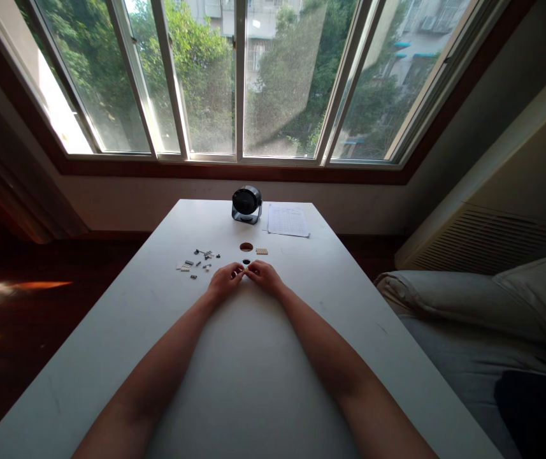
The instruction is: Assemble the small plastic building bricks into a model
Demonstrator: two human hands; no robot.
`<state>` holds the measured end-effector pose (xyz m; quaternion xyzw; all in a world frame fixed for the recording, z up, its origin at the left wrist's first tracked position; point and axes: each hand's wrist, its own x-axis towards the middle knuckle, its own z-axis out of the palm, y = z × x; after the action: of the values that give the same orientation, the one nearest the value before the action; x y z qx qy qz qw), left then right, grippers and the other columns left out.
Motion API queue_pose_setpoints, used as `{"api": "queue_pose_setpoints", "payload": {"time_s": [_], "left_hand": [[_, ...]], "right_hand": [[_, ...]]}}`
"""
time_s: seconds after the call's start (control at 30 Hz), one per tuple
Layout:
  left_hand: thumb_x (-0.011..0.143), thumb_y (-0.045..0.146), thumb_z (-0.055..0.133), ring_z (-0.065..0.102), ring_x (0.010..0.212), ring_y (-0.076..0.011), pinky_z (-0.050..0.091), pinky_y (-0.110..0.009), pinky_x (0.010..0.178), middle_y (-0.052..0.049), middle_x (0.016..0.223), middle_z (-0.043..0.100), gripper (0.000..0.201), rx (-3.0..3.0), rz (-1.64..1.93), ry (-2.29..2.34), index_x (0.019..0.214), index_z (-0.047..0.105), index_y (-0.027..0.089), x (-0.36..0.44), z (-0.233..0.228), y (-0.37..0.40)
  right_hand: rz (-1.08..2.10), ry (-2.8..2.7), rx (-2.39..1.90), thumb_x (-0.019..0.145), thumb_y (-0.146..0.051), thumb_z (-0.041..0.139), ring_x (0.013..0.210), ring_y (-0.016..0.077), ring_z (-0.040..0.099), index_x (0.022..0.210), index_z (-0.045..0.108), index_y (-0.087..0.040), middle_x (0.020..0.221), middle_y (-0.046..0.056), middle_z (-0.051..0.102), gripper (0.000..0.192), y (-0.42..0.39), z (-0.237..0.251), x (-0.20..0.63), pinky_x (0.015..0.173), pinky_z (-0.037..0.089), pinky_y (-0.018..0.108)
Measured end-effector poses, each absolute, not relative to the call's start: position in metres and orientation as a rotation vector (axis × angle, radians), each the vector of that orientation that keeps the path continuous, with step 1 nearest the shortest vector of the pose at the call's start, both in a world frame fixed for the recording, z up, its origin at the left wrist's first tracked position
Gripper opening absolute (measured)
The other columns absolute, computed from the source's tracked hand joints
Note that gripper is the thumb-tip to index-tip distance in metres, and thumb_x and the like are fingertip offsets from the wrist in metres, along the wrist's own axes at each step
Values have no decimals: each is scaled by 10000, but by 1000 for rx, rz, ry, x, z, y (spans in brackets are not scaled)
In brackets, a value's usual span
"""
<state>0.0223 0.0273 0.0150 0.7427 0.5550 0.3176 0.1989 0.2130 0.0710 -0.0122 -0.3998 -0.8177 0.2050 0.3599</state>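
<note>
My left hand (226,278) and my right hand (265,275) meet over the white table (253,357), fingers curled and fingertips close together in a pinch. Whatever lies between the fingertips is too small to make out. Just beyond them is a small dark round piece (246,262). Farther back lies a brown oval shape (246,247), and I cannot tell whether it is a disc or a hole. Beside it sits a small tan piece with dots or holes (262,251). Several small grey, black and white parts (201,258) are scattered left of my left hand.
A black desk fan (246,203) stands near the table's far edge. Printed sheets of paper (288,220) lie to its right. Beyond the table is a window (239,83); a cushioned seat (459,312) is at the right and a curtain (9,172) at the left.
</note>
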Motion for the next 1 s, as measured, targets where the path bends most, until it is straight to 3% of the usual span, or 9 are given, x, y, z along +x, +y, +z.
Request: {"api": "queue_pose_setpoints", "payload": {"time_s": [1.0], "left_hand": [[879, 380, 534, 605, 777, -146, 429, -235, 688, -21, 896, 706, 233, 2146, 839, 1565, 984, 685, 238, 22, 12, 28]], "right_hand": [[514, -2108, -1004, 864, -376, 634, 729, 144, 538, 854, 674, -198, 817, 25, 626, 183, 70, -11, 214, 687, 408, 253]]}}
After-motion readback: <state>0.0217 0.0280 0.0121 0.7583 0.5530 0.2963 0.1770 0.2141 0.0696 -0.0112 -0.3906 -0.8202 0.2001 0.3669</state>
